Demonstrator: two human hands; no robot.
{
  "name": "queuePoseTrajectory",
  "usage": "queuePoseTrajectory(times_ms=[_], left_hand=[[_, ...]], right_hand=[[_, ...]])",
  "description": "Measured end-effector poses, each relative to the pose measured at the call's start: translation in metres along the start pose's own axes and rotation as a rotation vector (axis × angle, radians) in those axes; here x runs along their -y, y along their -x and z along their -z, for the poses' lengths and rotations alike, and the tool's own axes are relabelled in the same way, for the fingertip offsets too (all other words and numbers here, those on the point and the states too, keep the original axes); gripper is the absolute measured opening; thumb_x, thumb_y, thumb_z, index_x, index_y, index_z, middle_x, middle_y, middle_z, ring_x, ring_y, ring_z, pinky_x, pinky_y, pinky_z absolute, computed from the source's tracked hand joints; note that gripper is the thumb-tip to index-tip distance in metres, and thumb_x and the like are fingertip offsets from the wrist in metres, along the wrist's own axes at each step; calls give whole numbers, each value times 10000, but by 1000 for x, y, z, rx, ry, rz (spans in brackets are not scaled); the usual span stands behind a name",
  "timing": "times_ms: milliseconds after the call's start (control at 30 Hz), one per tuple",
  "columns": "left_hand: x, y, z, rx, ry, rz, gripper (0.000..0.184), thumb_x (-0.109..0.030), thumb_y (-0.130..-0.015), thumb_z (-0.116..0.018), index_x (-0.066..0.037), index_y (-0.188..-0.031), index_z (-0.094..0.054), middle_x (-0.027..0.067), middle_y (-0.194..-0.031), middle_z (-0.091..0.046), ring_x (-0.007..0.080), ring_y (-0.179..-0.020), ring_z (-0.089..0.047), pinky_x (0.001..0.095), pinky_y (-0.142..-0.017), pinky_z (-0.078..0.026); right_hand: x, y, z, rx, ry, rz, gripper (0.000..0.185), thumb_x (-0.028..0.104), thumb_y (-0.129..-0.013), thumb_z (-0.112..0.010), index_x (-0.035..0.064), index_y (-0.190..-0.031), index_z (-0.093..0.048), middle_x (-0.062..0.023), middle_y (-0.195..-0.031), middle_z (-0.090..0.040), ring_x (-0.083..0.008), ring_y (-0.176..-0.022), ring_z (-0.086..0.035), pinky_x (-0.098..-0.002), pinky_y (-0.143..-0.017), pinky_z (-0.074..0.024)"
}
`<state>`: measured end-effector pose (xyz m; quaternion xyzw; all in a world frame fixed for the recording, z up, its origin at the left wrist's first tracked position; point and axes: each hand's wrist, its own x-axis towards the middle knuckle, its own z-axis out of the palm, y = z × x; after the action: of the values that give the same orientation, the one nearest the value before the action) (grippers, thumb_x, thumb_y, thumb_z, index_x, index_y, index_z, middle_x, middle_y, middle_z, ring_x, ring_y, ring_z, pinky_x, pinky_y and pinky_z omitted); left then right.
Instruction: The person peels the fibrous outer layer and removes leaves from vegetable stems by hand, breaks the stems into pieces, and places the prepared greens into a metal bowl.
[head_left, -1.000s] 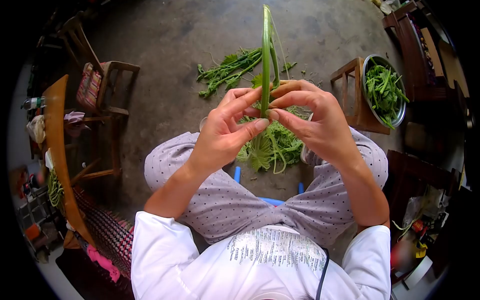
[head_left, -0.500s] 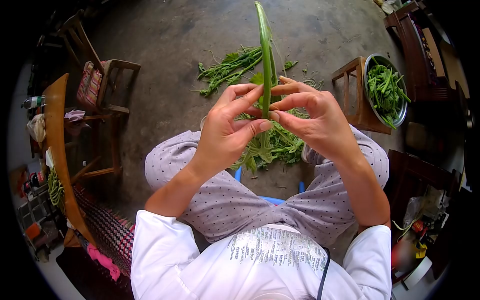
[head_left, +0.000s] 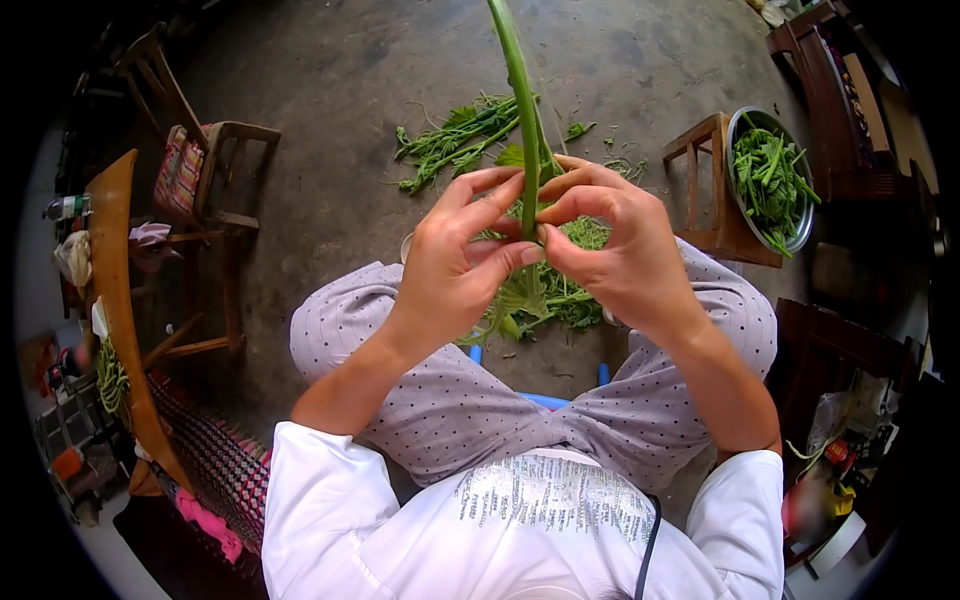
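A long green leafy-vegetable stem point(head_left: 518, 85) stands nearly upright between my hands, its top leaning a little to the left. My left hand point(head_left: 455, 240) is closed on it, thumb and fingers pinching its lower part. On the other side, my right hand point(head_left: 615, 225) has thumb and forefinger pressed together against the same stem; whether a thin peeled strand is between those fingertips I cannot make out. A fine strand hangs beside the stem's upper part. Below the hands, a heap of leaves and trimmings point(head_left: 570, 300) lies on the floor between my feet, partly hidden.
A bunch of green stems point(head_left: 460, 140) lies on the concrete floor ahead. To the right, a metal basin point(head_left: 737, 130) of cut greens rests on a wooden stool point(head_left: 700, 150). A wooden chair point(head_left: 245, 130) and a table edge point(head_left: 120, 250) stand at left.
The stem's top has tilted to the left. My right hand has shifted slightly, its fingertips staying by the stem; my left hand keeps its hold.
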<state>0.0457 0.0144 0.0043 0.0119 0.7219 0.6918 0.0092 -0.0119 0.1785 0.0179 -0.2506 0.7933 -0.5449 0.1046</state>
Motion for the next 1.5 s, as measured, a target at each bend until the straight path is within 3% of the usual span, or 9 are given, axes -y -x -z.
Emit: queuePoseTrajectory(times_ms=[400, 533, 667, 800, 900, 1000, 1100, 1300, 1500], left_hand=[[9, -4, 9, 204, 387, 149, 558, -32, -838, -635, 20, -1344, -404, 112, -1294, -476, 178, -1091, -537, 330, -914, -491], [7, -3, 9, 231, 403, 171, 565, -46, -830, -653, 21, -1337, -414, 118, -1270, -502, 173, -1031, -564, 333, -902, -493], [10, -1, 8, 338, 548, 264, 575, -40, -819, -664, 14, -1336, -417, 118, -1248, -521, 178, -995, -582, 336, -888, -488], [9, 2, 7, 370, 677, 343, 591, -28, -816, -662, 10, -1346, -404, 117, -1243, -527, 188, -997, -585, 342, -885, -484], [10, 4, 6, 335, 749, 327, 601, -11, -816, -653, 4, -1356, -390, 125, -1265, -511, 192, -1003, -584, 348, -884, -487], [9, 1, 6, 231, 700, 236, 600, -2, -819, -647, 0, -1359, -387, 133, -1288, -493, 196, -1014, -581, 349, -896, -485], [10, 1, 6, 191, 660, 188, 606, 6, -815, -648, -1, -1361, -385, 135, -1317, -471, 195, -1058, -563, 351, -918, -477], [9, -1, 6, 113, 535, 136, 570, 28, -823, -632, 4, -1346, -409, 126, -1338, -459, 192, -1122, -529, 333, -934, -467], [9, 1, 1, 33, 289, 48, 528, 89, -816, -606, 12, -1315, -454, 106, -1273, -476, 174, -1079, -553, 285, -913, -468]], right_hand=[[-6, -7, 26, 110, -95, -66, 180, 143, -796, -675, -9, -892, -684, -102, -881, -633, -191, -858, -617, -298, -755, -469], [-3, -19, 46, 50, -644, -252, 216, 143, -848, -655, -28, -980, -655, -83, -959, -649, -140, -889, -611, -245, -807, -469], [-21, -39, 85, -306, -1343, -221, 353, 89, -885, -555, -79, -1188, -488, -196, -1159, -553, -278, -1151, -509, -338, -993, -427], [-25, -43, 122, -424, -1421, -62, 340, 100, -900, -535, -71, -1191, -490, -198, -1176, -549, -291, -1160, -505, -366, -1005, -413], [-8, -31, 104, -665, -473, 159, 259, 94, -909, -539, 3, -1151, -563, -149, -1201, -570, -216, -1130, -535, -304, -950, -423], [20, -12, 69, -130, -194, 8, 107, 115, -812, -692, 30, -877, -686, -48, -837, -647, -109, -783, -587, -272, -719, -462], [20, -3, 32, -15, 277, 147, 123, 87, -726, -729, 51, -838, -693, -99, -794, -617, -242, -793, -577, -326, -692, -444], [8, -4, 18, 83, 96, 28, 154, 46, -743, -724, 18, -893, -701, -60, -802, -608, -136, -743, -569, -271, -662, -447], [10, -3, 10, 63, 163, -4, 152, 46, -740, -720, 11, -887, -702, -67, -780, -600, -154, -726, -572, -275, -647, -447]])
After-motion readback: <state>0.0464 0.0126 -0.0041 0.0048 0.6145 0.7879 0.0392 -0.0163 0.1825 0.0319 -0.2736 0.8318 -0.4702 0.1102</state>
